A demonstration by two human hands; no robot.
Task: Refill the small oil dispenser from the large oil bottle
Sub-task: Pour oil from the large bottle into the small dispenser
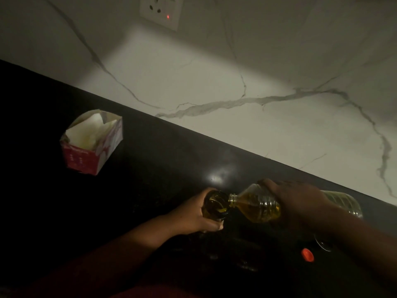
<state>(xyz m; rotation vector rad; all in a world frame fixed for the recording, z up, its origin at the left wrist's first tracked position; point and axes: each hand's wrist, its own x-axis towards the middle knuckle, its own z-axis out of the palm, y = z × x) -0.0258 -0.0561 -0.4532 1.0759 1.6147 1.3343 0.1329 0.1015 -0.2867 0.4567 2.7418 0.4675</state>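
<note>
The small oil dispenser (215, 204) is a dark glass bottle with an open mouth, standing on the black counter (150, 168). My left hand (193, 216) grips it from the left side. The large clear plastic oil bottle (257, 206) holds yellow oil and lies tipped on its side, its neck at the dispenser's mouth. Oil runs from it into the dispenser. My right hand (294, 198) grips the large bottle around its middle from above, hiding part of it.
An orange-red bottle cap (307, 254) lies on the counter below my right forearm, with a round metal piece (324, 245) beside it. An open red and white box of tissues (92, 143) stands at the left. A marble wall (236, 82) with a socket (161, 11) backs the counter.
</note>
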